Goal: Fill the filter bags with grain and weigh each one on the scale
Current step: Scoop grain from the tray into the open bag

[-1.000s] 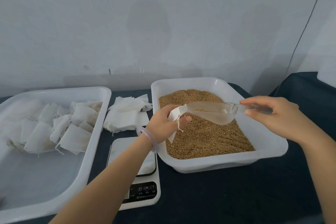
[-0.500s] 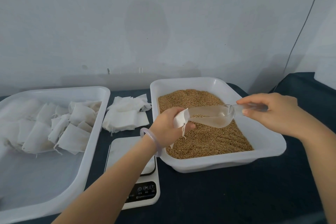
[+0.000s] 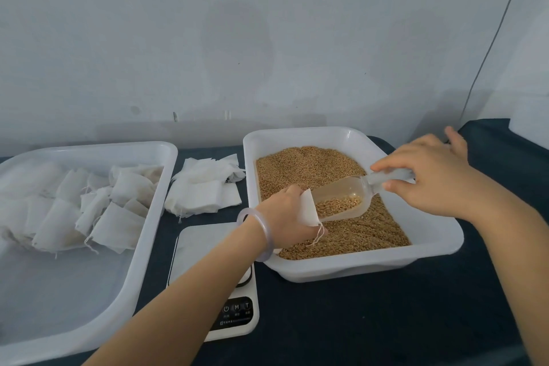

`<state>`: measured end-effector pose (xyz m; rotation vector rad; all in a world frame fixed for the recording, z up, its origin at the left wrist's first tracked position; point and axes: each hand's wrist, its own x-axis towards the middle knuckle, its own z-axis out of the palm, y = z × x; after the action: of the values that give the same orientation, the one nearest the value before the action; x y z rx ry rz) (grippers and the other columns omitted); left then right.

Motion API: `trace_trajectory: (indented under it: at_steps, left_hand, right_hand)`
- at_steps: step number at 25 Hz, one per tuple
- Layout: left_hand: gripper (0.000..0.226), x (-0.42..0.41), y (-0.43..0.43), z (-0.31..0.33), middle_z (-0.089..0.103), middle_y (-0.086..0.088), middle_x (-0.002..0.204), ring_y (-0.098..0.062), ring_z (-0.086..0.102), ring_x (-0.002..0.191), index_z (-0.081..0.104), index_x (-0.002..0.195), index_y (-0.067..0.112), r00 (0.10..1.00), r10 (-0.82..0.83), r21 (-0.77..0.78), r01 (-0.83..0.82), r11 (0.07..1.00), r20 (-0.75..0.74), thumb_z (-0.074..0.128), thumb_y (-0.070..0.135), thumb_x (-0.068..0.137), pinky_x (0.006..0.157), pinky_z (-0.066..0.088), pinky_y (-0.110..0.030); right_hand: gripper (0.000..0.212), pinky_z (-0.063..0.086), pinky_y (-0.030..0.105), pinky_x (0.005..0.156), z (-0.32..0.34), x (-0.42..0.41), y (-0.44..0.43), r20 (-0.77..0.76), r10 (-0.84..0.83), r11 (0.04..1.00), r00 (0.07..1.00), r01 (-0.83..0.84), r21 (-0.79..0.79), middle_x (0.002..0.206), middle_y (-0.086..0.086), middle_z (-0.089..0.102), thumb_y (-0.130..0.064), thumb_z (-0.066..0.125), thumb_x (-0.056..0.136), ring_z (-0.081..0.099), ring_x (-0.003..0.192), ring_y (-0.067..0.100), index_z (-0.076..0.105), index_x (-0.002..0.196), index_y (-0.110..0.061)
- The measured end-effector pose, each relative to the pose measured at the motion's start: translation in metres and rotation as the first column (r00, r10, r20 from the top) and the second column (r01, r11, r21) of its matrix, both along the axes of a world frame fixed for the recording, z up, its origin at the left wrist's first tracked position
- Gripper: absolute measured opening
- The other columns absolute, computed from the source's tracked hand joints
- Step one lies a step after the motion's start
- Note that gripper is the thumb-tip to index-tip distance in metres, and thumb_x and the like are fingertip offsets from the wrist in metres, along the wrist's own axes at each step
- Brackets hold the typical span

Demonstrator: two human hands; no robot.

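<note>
Left fingers [image 3: 293, 191]: are curling round the bag [image 3: 309, 207], gripping it with its mouth facing the scoop [image 3: 341, 196].
Left hand [image 3: 283, 217]: is hovering over the near left part of the grain tray [image 3: 365, 268], back of the hand facing the camera, a pale bangle [image 3: 263, 236] sitting on the wrist.
Right fingers [image 3: 392, 164]: thumb and forefinger are pinching the scoop's handle; the other fingers are spreading loosely.
Right hand [image 3: 430, 178]: is reaching in from the right, above the tray's right side.
Scoop: is tilting down to the left, its lip meeting the bag's mouth, a little grain [image 3: 309, 169] lying in its lower end.
Bag: is hanging just above the grain bed, its string dangling.
Scale [image 3: 208, 249]: is sitting just beside the tray's near left corner, under the left forearm.
Pile [image 3: 205, 192]: flat bags are lying behind the scale, between the trays.
Left tray [image 3: 154, 217]: is holding more bags, heaped at its far end.
</note>
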<state>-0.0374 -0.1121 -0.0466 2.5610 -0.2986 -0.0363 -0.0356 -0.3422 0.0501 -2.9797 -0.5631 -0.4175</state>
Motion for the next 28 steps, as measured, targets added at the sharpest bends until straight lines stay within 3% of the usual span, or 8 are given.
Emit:
trace_trajectory:
  at_steps: [4,7,11,14,17,21,25,28]
  left_hand:
    - [0.065,0.002,-0.003,0.001,0.049,0.009,0.091,-0.009,0.053,0.077,0.035,0.116,0.02,0.997,0.075,0.002,-0.075,0.997,-0.028,0.069,0.052,0.072,0.062,0.046,-0.03]
    - [0.067,-0.001,-0.001,0.0,0.052,0.007,0.09,-0.013,0.057,0.077,0.028,0.118,0.026,0.992,0.128,-0.069,-0.128,0.989,-0.005,0.069,0.053,0.072,0.065,0.051,-0.035]
    - [0.067,-0.004,-0.001,0.002,0.053,0.007,0.093,-0.018,0.058,0.082,0.03,0.119,0.026,0.988,0.15,-0.058,-0.148,0.987,0.034,0.068,0.055,0.073,0.069,0.052,-0.036]
    - [0.054,-0.006,-0.002,0.002,0.051,0.01,0.087,-0.014,0.056,0.079,0.035,0.105,0.025,0.99,0.139,0.009,-0.14,0.99,0.02,0.063,0.059,0.074,0.064,0.049,-0.032]
    - [0.055,-0.007,-0.004,0.003,0.051,0.009,0.087,-0.015,0.056,0.078,0.038,0.111,0.023,0.989,0.147,0.058,-0.146,0.988,-0.025,0.058,0.06,0.075,0.059,0.043,-0.029]
    - [0.055,-0.007,-0.004,0.004,0.052,0.006,0.094,-0.019,0.056,0.085,0.04,0.115,0.02,0.988,0.149,0.042,-0.148,0.988,-0.03,0.054,0.057,0.076,0.063,0.042,-0.031]
    - [0.044,-0.008,0.0,0.001,0.053,0.006,0.089,-0.017,0.056,0.081,0.039,0.1,0.022,0.989,0.151,-0.044,-0.15,0.988,0.009,0.047,0.057,0.074,0.066,0.047,-0.034]
    - [0.044,-0.01,0.003,-0.001,0.056,0.003,0.087,-0.018,0.057,0.08,0.041,0.093,0.019,0.982,0.17,-0.174,-0.154,0.973,0.081,0.047,0.059,0.075,0.07,0.05,-0.036]
  right_hand:
    - [0.026,-0.026,0.046,0.104,0.001,0.003,0.008,0.126,0.062,0.996,0.99,-0.054,-0.073,0.107,-0.023,0.054,-0.036,0.06,0.087,0.025,0.127,0.01,0.062,0.11,-0.048]
    - [0.026,-0.02,0.054,0.105,0.004,0.004,0.011,0.169,0.08,0.993,0.982,-0.064,-0.098,0.116,-0.019,0.058,-0.038,0.061,0.086,0.027,0.13,0.015,0.063,0.111,-0.047]
    - [0.028,-0.01,0.055,0.107,0.01,0.006,0.015,0.19,0.104,0.991,0.976,-0.085,-0.103,0.111,-0.017,0.056,-0.038,0.061,0.085,0.027,0.123,0.013,0.062,0.112,-0.047]
    - [0.03,-0.001,0.048,0.109,0.013,0.006,0.017,0.191,0.149,0.987,0.97,-0.134,-0.093,0.11,-0.015,0.057,-0.036,0.063,0.084,0.03,0.119,0.014,0.064,0.113,-0.043]
    - [0.029,0.007,0.038,0.104,0.018,0.004,0.016,0.215,0.2,0.979,0.956,-0.187,-0.081,0.109,-0.015,0.059,-0.033,0.066,0.083,0.033,0.115,0.014,0.066,0.111,-0.04]
    - [0.028,0.01,0.034,0.097,0.025,0.006,0.011,0.241,0.182,0.983,0.953,-0.178,-0.037,0.105,-0.015,0.058,-0.032,0.069,0.081,0.034,0.114,0.015,0.067,0.108,-0.04]
    - [0.031,0.016,0.031,0.097,0.023,0.012,-0.016,0.134,0.155,0.977,0.979,-0.172,0.125,0.101,-0.014,0.059,-0.036,0.068,0.078,0.038,0.115,0.02,0.061,0.106,-0.046]
    - [0.026,0.029,0.05,0.103,0.013,0.023,-0.046,-0.013,-0.002,0.974,1.0,0.005,0.227,0.11,-0.011,0.064,-0.039,0.067,0.077,0.041,0.121,0.022,0.058,0.099,-0.05]
